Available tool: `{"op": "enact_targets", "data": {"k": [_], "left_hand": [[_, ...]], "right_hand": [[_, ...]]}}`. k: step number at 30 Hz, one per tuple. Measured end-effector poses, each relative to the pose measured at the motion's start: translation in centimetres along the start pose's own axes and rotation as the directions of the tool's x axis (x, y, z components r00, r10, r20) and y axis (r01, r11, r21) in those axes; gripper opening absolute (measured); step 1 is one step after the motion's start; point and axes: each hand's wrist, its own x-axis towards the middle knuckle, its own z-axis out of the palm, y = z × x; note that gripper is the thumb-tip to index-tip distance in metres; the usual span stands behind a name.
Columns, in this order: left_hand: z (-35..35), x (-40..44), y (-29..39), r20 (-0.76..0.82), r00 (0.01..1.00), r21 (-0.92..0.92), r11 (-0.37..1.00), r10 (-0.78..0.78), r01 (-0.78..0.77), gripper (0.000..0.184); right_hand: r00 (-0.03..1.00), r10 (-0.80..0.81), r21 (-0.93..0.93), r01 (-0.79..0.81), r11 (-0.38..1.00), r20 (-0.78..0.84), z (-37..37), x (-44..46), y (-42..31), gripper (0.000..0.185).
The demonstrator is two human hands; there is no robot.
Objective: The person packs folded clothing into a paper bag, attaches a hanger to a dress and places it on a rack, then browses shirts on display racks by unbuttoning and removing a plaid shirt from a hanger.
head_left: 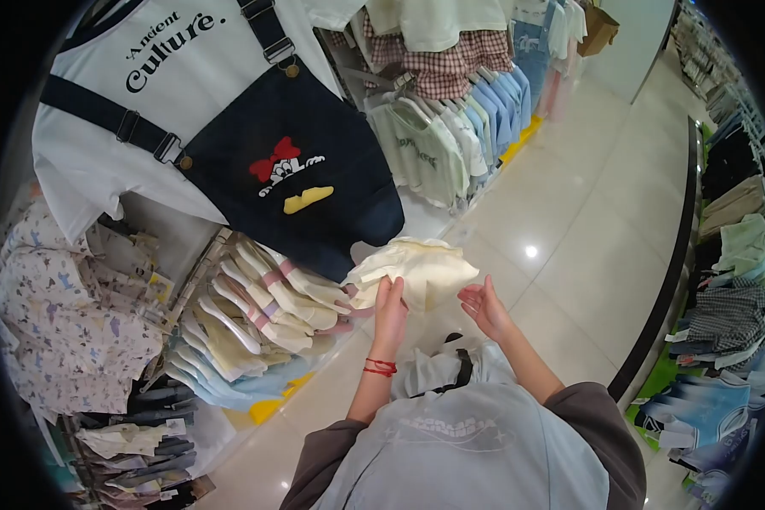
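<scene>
Note printed garment (pixel 76 314) at far left, then dark dungarees (pixel 331 153), hung facing outward, apparently for display. Find left hand (pixel 390 308) with fingers closed on near edge of cream cloth (pixel 432 268), raised near dungarees' lower end, presumably to keep folds spread. Find right hand (pixel 486 311) loosely open, apparently empty, just beside cloth's right end. Cannot confirm contact there, identify garment type, or see remaining left fingers behind fabric.

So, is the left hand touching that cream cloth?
Touching: the head view shows the left hand gripping the near side of the cream cloth.
</scene>
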Motion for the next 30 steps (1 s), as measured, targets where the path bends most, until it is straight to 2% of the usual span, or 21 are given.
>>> {"op": "enact_targets", "data": {"k": [3, 7, 13, 16, 19, 21, 22, 25, 28, 30], "left_hand": [[-0.8, 0.0, -0.7, 0.000, 0.999, 0.146, 0.989, -0.037, 0.037, 0.025], [-1.2, -0.1, -1.1, -0.014, 0.997, 0.183, 0.980, -0.079, 0.080, 0.025], [-1.2, -0.7, -0.6, -0.023, 0.995, 0.182, 0.978, -0.098, 0.101, 0.018], [-2.1, -0.3, -1.2, -0.026, 1.000, 0.226, 0.974, -0.014, 0.020, 0.015], [-1.8, -0.6, -1.2, -0.016, 0.995, 0.209, 0.974, 0.095, -0.090, 0.014], [-0.6, -0.9, -0.6, -0.040, 0.988, 0.170, 0.975, 0.152, -0.143, 0.017], [-0.1, -1.0, -0.3, -0.034, 0.982, 0.236, 0.956, 0.188, -0.175, 0.023], [1.0, -1.5, 0.7, 0.003, 0.964, 0.398, 0.884, 0.265, -0.244, 0.048], [1.6, -2.0, 1.4, 0.097, 0.958, 0.508, 0.814, 0.270, -0.281, 0.075], [1.4, -2.2, 1.8, 0.195, 0.945, 0.591, 0.737, 0.264, -0.328, 0.088]], "right_hand": [[0.983, -0.183, -0.197, 0.181, 0.963, 0.007, 1.5, -0.3, -0.3, 0.038], [0.919, -0.393, -0.452, 0.359, 0.817, 0.019, 3.5, -0.4, -1.5, 0.030], [0.941, -0.332, -0.665, 0.288, 0.689, 0.063, 2.2, -0.3, -3.1, 0.024], [0.866, -0.489, -0.742, 0.396, 0.540, 0.106, 2.2, -0.8, -4.3, 0.026], [0.827, -0.547, -0.766, 0.434, 0.474, 0.130, 3.1, -1.6, -5.2, 0.023], [0.885, -0.451, -0.655, 0.409, 0.635, 0.116, 4.0, -2.5, -5.6, 0.020], [0.909, -0.401, -0.592, 0.389, 0.706, 0.119, 4.4, -2.7, -5.8, 0.022], [0.937, -0.311, -0.513, 0.346, 0.786, 0.155, 4.9, -3.2, -6.2, 0.041], [0.967, -0.215, -0.240, 0.243, 0.940, 0.138, 6.8, -4.3, -6.0, 0.048], [0.981, -0.113, -0.002, 0.115, 0.993, 0.157, 6.9, -4.1, -6.1, 0.036]]}}
